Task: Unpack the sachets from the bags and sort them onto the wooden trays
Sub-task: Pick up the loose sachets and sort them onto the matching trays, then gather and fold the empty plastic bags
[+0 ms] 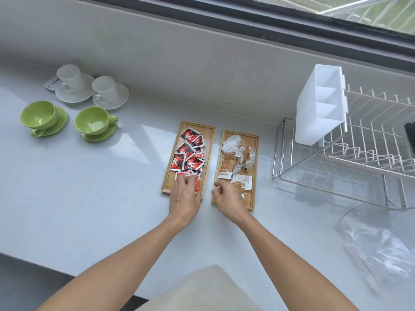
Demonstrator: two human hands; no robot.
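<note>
Two wooden trays lie side by side on the white counter. The left tray (pixel 210 140) holds several red and black sachets (pixel 189 153). The right tray (pixel 254 153) holds several white and brown sachets (pixel 238 158). My left hand (pixel 185 195) rests on the near end of the left tray, fingers touching a red sachet (pixel 197 186) there. My right hand (pixel 226 195) hovers over the near end of the right tray with fingers curled; whether it holds anything is hidden. Clear plastic bags (pixel 379 250) with red seal strips lie flat at the right.
Two green cups on saucers (pixel 94 124) and two white cups on saucers (pixel 105 93) stand at the far left. A wire dish rack (pixel 350 158) with a white plastic divider box (pixel 318 104) stands at the right. A window ledge runs behind.
</note>
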